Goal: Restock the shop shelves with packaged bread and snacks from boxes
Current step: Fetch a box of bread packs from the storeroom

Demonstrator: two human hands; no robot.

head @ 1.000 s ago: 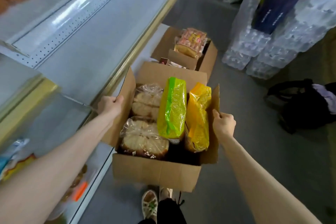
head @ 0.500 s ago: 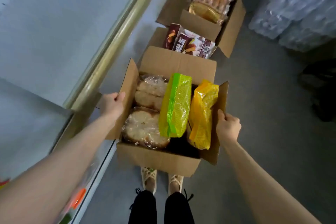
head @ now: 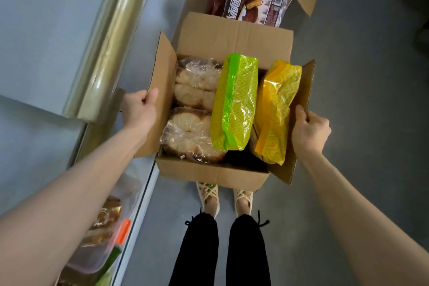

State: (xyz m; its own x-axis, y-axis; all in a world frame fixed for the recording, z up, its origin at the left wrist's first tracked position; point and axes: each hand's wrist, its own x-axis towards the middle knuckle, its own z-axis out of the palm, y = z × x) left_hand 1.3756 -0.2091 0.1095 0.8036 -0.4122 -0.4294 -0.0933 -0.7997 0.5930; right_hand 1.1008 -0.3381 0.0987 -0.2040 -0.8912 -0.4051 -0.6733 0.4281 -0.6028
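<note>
Evidently the cardboard box (head: 210,170) hung between the two hands above the floor, in front of the person's feet. The left hand (head: 139,109) was clamped on the left flap, the right hand (head: 310,131) on the right flap. Flaps bend, so a grip under the base would likely be safer. Between the hands lay soft clear-bagged bread (head: 190,139), easily crushed, beside the green packet (head: 235,104) and yellow packet (head: 276,111), probably light and slippery.
</note>
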